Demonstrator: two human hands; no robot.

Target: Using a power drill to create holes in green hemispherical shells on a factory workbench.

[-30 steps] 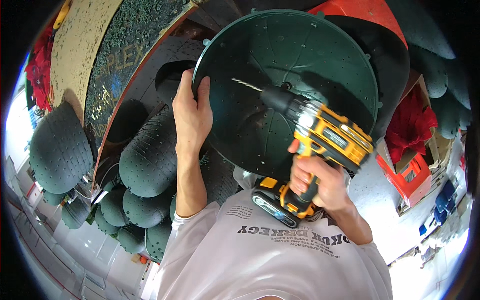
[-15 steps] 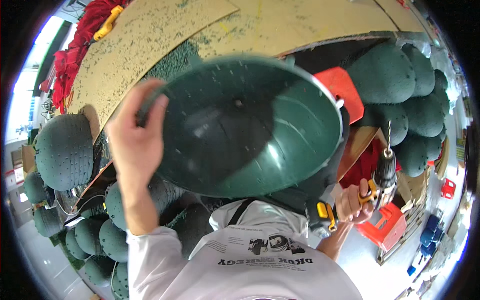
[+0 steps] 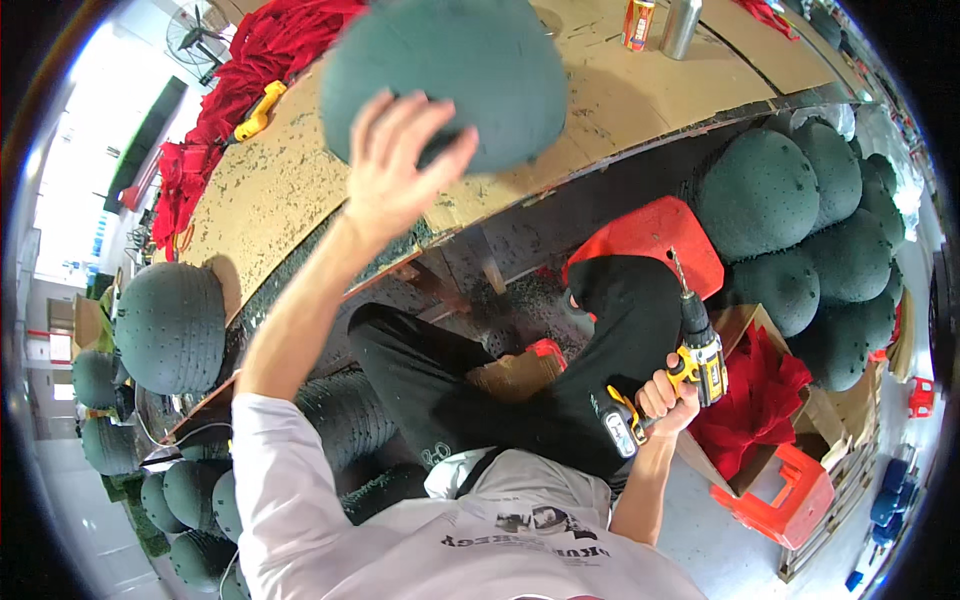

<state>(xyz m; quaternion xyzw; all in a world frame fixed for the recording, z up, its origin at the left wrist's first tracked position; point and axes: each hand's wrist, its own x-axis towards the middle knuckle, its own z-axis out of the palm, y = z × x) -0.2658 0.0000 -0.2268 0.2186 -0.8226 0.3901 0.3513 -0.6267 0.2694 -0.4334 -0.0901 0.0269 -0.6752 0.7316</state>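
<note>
Over the tabletop, a large dark green plastic dome (image 3: 470,70) is turned with its rounded outer side up, its top cut off by the upper edge of the view. My left hand (image 3: 395,170) reaches out to its near side, fingers spread in front of its surface; whether the fingertips touch it I cannot tell. In my right hand (image 3: 670,398) is a yellow and black cordless drill (image 3: 704,362), held beside my right thigh. Its bit points up and away, toward a red plastic stool (image 3: 655,240).
Green shavings litter the cardboard-covered table (image 3: 620,120). Red fabric (image 3: 270,50) and a yellow tool (image 3: 262,110) lie at its far left; a can (image 3: 638,22) and a metal flask (image 3: 681,28) stand farther back. Stacked domes (image 3: 170,325) flank me on both sides. A box holds red cloth (image 3: 750,400).
The dome has gone from above my lap, hollow side showing, up onto the table, rounded side up. My left hand has let go of its rim. The drill has shifted slightly left.
</note>
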